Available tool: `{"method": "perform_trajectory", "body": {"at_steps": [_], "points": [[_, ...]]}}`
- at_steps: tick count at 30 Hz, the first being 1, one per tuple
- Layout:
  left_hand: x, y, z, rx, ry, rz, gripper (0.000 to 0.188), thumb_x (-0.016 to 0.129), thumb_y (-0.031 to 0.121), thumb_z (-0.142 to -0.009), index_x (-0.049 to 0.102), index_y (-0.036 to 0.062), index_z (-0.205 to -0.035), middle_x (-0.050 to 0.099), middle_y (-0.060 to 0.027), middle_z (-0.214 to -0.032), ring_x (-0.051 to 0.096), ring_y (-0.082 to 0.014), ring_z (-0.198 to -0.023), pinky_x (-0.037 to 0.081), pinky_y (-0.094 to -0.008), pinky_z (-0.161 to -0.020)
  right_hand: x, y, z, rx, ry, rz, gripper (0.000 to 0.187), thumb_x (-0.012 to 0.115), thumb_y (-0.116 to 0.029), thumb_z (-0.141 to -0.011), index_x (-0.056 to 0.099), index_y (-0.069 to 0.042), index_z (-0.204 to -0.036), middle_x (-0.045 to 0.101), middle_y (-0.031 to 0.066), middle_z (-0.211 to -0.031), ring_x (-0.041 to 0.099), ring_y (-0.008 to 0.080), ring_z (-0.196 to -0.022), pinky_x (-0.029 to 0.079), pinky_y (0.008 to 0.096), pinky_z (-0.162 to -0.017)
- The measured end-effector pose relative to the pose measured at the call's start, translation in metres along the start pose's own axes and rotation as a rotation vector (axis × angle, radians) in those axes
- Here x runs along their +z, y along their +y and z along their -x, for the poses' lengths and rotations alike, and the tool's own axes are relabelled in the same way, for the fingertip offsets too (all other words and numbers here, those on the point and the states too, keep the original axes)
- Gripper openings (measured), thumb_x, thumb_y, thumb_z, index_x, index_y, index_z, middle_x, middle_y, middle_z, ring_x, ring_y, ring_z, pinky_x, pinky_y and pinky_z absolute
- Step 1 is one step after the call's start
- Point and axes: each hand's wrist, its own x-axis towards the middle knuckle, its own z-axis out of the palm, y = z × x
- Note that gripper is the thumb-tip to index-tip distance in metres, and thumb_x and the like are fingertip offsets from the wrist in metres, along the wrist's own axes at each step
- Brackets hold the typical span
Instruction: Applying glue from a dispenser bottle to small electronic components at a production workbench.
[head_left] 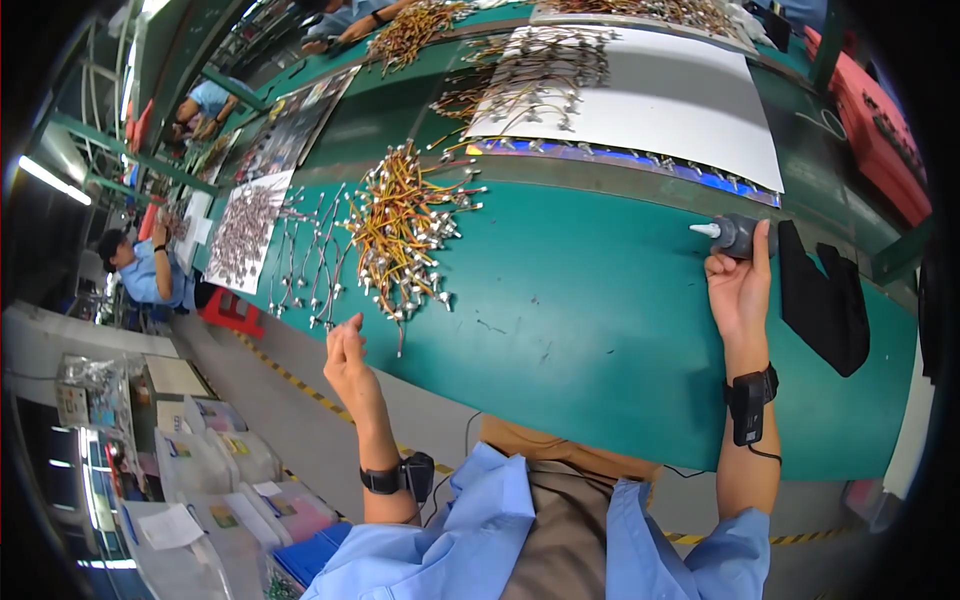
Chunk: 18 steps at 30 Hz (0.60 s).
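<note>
My right hand is closed around a dark grey squeeze bottle with a white pointed nozzle, lying sideways at the right of the green table. The nozzle points left. My left hand is at the table's near edge, its fingers curled together; whatever they hold, if anything, is hidden or too small to make out. Just past its fingertips lie several thin dark wires with small connectors, spread in a loose row. To their right is a big heap of yellow, orange and brown wires with white connectors.
A white sheet bearing wire bundles lies across the far side. Another wire-covered white sheet is at left. Black cloth pieces lie right of the bottle, beyond them a red bin. Co-workers sit left and at the back.
</note>
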Motion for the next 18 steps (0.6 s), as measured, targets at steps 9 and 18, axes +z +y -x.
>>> {"method": "perform_trajectory", "body": {"at_steps": [9, 18], "points": [[0.0, 0.003, 0.008, 0.054, 0.095, -0.016, 0.018, 0.052, 0.012, -0.085, 0.063, -0.0013, -0.092, 0.053, -0.0022, -0.083, 0.046, -0.0099, -0.072, 0.037, -0.022, -0.063, -0.005, 0.0, 0.006, 0.009, -0.032, -0.008, 0.033, 0.051, -0.035, -0.087, 0.053, -0.002, -0.093, 0.056, 0.0065, -0.082, 0.039, 0.0081, -0.055, 0.032, 0.0202, -0.049], [0.02, 0.011, 0.013, 0.198, -0.267, -0.361, 0.012, 0.062, 0.007, -0.075, 0.064, 0.0019, -0.085, 0.053, -0.0103, -0.085, 0.052, -0.0242, -0.076, 0.042, -0.031, -0.068, -0.014, -0.005, -0.005, 0.039, -0.11, -0.05, 0.03, 0.053, -0.03, -0.086, 0.052, -0.001, -0.096, 0.055, 0.0077, -0.084, 0.04, 0.0116, -0.061, 0.032, 0.0216, -0.052]]}}
